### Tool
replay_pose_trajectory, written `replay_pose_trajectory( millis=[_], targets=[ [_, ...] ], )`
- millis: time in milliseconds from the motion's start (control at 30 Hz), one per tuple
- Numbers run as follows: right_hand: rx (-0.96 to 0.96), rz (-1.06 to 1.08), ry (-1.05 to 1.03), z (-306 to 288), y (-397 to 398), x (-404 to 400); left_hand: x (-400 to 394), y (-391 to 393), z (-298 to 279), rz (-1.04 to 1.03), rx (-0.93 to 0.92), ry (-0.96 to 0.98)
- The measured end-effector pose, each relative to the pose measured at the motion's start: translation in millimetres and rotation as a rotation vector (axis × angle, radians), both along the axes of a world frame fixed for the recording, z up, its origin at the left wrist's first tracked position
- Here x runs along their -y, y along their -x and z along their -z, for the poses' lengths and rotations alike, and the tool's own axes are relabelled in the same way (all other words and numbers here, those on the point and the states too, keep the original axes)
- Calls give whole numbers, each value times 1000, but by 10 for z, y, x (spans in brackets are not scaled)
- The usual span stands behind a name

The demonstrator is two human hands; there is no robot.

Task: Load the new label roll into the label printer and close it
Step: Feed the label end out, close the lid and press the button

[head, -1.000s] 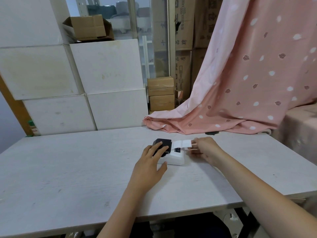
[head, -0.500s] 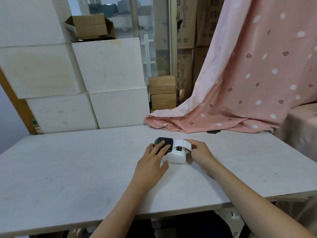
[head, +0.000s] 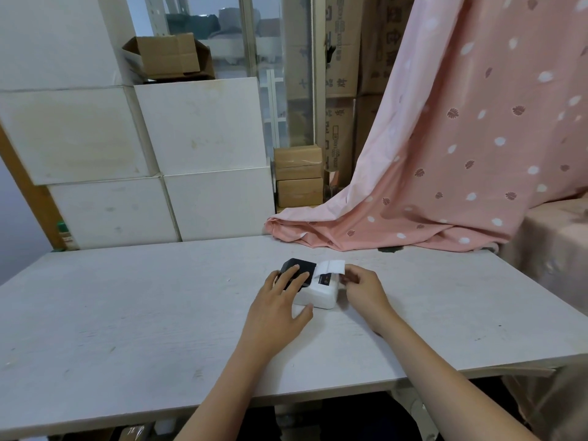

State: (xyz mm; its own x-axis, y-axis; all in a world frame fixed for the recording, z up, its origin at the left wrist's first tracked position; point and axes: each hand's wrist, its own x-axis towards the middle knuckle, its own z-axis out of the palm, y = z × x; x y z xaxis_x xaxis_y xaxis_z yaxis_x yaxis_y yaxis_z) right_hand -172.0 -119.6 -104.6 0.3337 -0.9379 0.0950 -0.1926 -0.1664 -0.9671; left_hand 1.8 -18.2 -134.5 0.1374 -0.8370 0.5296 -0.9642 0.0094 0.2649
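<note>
A small white label printer [head: 322, 294] with a black lid [head: 302, 268] sits mid-table. A white strip of label paper [head: 331, 267] sticks out from under the lid toward the right. My left hand [head: 280, 307] lies flat on the black lid, fingers spread, thumb at the printer's near side. My right hand [head: 362, 289] is just right of the printer, thumb and fingers pinching the free end of the strip. The roll itself is hidden inside the printer.
The printer stands on a whitewashed wooden table [head: 127, 313]. A pink patterned cloth [head: 445, 173] drapes onto its far right edge. White boxes [head: 197, 128] and brown cartons [head: 299, 176] are stacked behind the table.
My right hand first moved in against the printer's right side, then lifted slightly while holding the label strip's end. My left hand has stayed on the black lid.
</note>
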Motion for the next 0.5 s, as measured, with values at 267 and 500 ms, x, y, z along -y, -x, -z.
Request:
replay_pose_trajectory(
  millis=[267, 500],
  targets=[
    [-126, 19, 116, 37, -45, -65, -58, -39, -103, 6, -413, -105],
    [-132, 16, 66, 112, -98, -168, -23, -137, -224, -6, -839, -42]
  ],
)
